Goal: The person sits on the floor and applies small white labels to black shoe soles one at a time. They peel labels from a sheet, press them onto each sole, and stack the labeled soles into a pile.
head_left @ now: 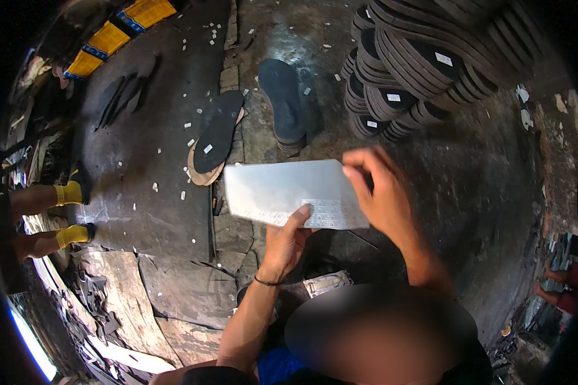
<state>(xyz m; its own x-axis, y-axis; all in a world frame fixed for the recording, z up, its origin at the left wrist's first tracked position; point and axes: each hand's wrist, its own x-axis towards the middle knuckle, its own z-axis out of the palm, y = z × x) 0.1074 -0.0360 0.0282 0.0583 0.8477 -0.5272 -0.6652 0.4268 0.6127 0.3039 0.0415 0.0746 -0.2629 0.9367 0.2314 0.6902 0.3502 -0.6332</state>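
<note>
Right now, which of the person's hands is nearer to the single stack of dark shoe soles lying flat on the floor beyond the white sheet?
Left. The left hand pinches the white sheet almost straight below the stack of dark soles; the right hand holds the sheet's right end, farther sideways.

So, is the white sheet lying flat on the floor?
No, both hands, left hand and right hand, hold the white sheet up.

Dark floor carries stacked black soles, loose soles, white scraps.
</note>
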